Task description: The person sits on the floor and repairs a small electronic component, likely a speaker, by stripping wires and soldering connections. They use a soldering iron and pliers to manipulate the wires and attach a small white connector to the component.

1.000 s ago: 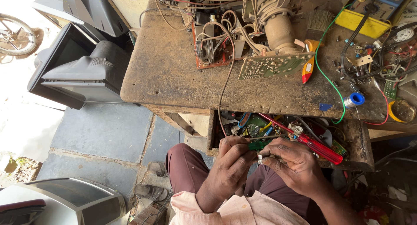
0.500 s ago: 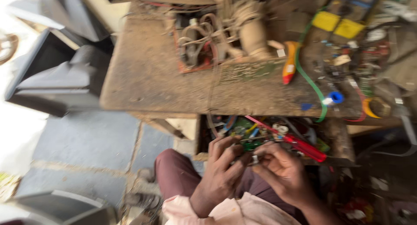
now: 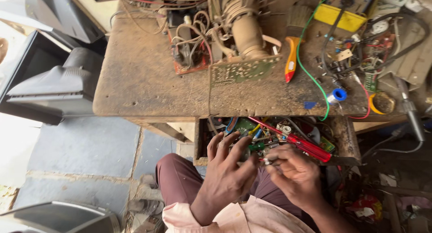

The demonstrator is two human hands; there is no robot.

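Note:
My left hand [image 3: 227, 170] and my right hand [image 3: 292, 172] meet over my lap, just in front of an open drawer [image 3: 200, 145] full of wires and small parts. Between the fingertips of both hands sits a small metallic part [image 3: 266, 161], too small to tell more. My left fingers are spread and curled around it. A red-handled screwdriver [image 3: 306, 145] lies across the drawer just beyond my right hand.
A worn wooden workbench [image 3: 144, 80] carries a picture tube neck with a green circuit board [image 3: 243, 71], an orange-handled tool [image 3: 291, 57], a yellow meter [image 3: 339, 17], a solder spool [image 3: 338, 95] and tangled wires. Old television casings [image 3: 58, 80] stand at left on the stone floor.
The view shifted and closed in. Both hands stay together at the drawer's front, with fingers working the small part; the left fingers have spread slightly.

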